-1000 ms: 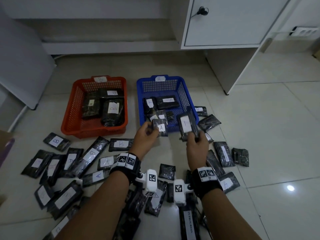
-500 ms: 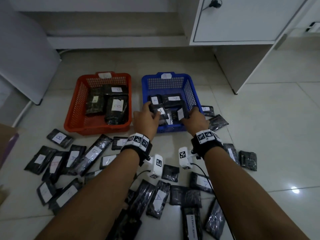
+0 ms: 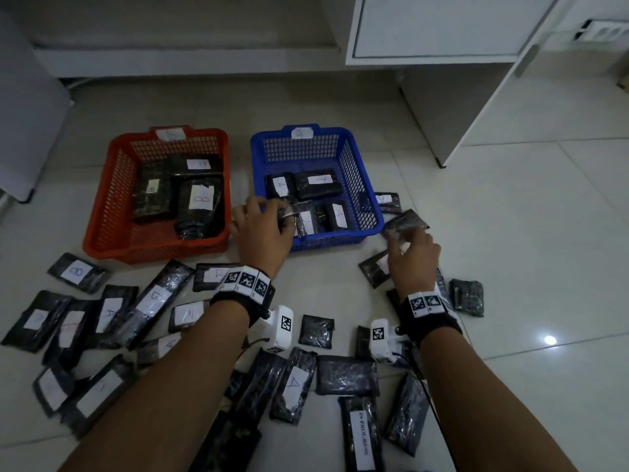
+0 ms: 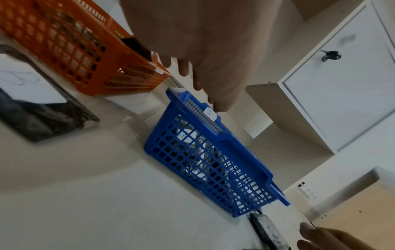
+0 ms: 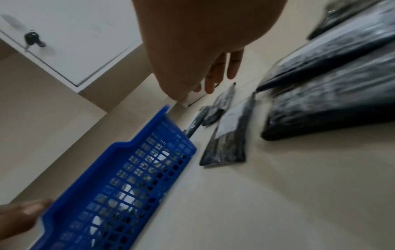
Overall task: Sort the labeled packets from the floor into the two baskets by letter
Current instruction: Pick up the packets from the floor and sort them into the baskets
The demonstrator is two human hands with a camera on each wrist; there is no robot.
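The orange basket (image 3: 102,212) holds packets marked B. The blue basket (image 3: 371,199) to its right holds packets marked A, such as one (image 3: 337,214) by its front wall. My left hand (image 3: 272,212) hovers at the blue basket's front-left corner with loose fingers (image 4: 183,69) holding nothing, beside a dark packet (image 3: 299,212) lying inside. My right hand (image 3: 403,240) is outside the blue basket's right wall (image 5: 128,169). Its fingers (image 5: 213,76) are straight and empty above the floor packets (image 3: 405,221), one of them (image 5: 228,135) with a white label.
Several labeled black packets (image 3: 153,298) are scattered on the tiled floor in front of the baskets and under my arms. A white cabinet (image 3: 439,97) stands at the back right, a white panel (image 3: 27,114) at the left.
Both hands carried A packets into the blue basket and let them go. The left hand drew back to the front-left corner; the right hand moved out to the floor packets on the right.
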